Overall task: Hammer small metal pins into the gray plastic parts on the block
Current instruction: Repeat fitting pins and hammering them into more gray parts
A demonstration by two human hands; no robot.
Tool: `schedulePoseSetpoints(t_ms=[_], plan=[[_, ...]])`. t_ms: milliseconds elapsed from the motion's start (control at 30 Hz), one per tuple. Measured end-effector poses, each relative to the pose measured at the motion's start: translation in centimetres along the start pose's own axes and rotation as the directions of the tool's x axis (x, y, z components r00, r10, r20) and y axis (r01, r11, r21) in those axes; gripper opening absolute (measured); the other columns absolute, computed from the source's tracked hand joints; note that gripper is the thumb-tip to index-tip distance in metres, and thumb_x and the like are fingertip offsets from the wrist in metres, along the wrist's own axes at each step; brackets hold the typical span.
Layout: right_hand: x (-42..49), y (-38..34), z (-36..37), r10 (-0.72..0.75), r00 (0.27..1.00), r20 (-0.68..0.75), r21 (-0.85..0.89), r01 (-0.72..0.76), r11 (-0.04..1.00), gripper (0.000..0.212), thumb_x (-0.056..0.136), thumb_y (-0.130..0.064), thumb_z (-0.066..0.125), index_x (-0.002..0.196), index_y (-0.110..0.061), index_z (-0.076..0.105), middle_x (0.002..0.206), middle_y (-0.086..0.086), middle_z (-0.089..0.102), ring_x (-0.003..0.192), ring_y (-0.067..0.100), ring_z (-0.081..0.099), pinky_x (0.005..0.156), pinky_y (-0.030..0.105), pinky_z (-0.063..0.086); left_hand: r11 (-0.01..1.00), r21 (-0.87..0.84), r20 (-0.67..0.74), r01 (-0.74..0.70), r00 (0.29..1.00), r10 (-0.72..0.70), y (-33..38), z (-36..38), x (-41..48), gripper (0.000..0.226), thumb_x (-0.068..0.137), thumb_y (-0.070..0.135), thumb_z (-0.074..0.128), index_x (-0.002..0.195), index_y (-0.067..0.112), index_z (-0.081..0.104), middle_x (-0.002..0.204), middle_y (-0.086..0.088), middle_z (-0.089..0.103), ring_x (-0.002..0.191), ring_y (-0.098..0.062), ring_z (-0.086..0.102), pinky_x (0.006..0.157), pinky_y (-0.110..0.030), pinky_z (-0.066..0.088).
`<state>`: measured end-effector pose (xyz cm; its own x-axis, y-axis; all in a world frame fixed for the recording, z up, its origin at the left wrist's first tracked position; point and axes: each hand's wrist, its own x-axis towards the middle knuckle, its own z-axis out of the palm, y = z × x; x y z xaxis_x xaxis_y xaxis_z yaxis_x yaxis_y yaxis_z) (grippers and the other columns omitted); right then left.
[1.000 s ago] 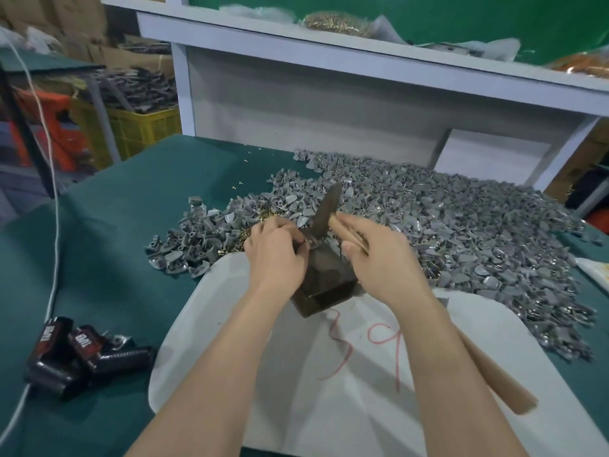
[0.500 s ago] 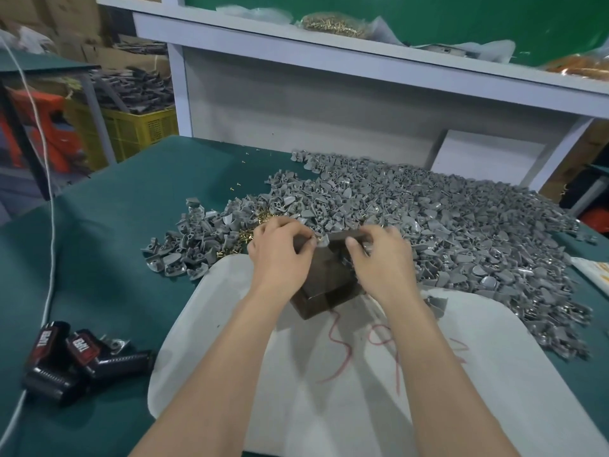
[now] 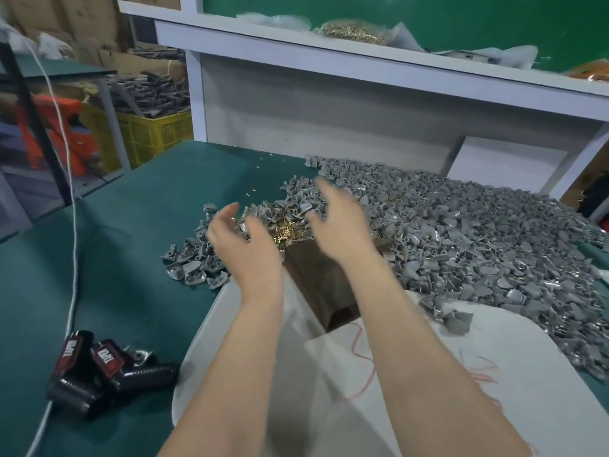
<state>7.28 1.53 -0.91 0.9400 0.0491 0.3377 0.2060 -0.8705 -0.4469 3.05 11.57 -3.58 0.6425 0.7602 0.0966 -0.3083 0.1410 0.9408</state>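
Note:
A dark brown block [image 3: 321, 288] stands on a white sheet [image 3: 428, 390] at the table's middle. Behind it lies a small heap of brass pins [image 3: 287, 233], and a big pile of gray plastic parts [image 3: 461, 239] spreads to the right and back. My left hand [image 3: 244, 242] is raised over the left end of the pile with fingers spread and relaxed, holding nothing. My right hand [image 3: 342, 222] hovers above the block's far end, fingers straight and blurred, also empty. No hammer is in view.
Two black and red tool handles [image 3: 99, 371] lie at the front left beside a white cable [image 3: 71, 225]. A white shelf [image 3: 362, 70] with a bag of brass pins [image 3: 354, 32] stands behind the table. A yellow crate [image 3: 155, 133] sits off the table's left.
A second ago my right hand held a hammer at the block and the left steadied a part. Both hands have since let go and lifted forward, open, toward the pile; the hammer is gone from view.

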Motion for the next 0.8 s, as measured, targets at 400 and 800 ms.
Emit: schedulePoseSetpoints(t_ms=[400, 800], plan=[[0.3, -5.0, 5.1, -0.234, 0.936, 0.264, 0.012, 0.24, 0.971, 0.018, 0.091, -0.023, 0.052, 0.093, -0.012, 0.066, 0.097, 0.012, 0.068, 0.093, 0.031, 0.062, 0.072, 0.033, 0.043, 1.0, 0.018, -0.087, 0.007, 0.996, -0.005, -0.1, -0.4, 0.8, 0.026, 0.089, 0.002, 0.045, 0.104, 0.021, 0.052, 0.124, -0.006, 0.045, 0.116, -0.02, 0.048, 0.097, -0.028, 0.039], [-0.6, -1.0, -1.1, 0.046, 0.991, 0.127, 0.593, -0.113, 0.797, 0.019, 0.091, -0.013, 0.06, 0.072, -0.011, 0.064, 0.065, 0.005, 0.065, 0.06, 0.015, 0.06, 0.067, 0.032, 0.054, 0.996, 0.005, 0.422, -0.093, 0.903, 0.082, -0.2, 0.7, -1.1, 0.018, 0.091, 0.01, 0.059, 0.107, 0.003, 0.066, 0.097, -0.002, 0.069, 0.083, 0.002, 0.063, 0.076, -0.01, 0.047]])
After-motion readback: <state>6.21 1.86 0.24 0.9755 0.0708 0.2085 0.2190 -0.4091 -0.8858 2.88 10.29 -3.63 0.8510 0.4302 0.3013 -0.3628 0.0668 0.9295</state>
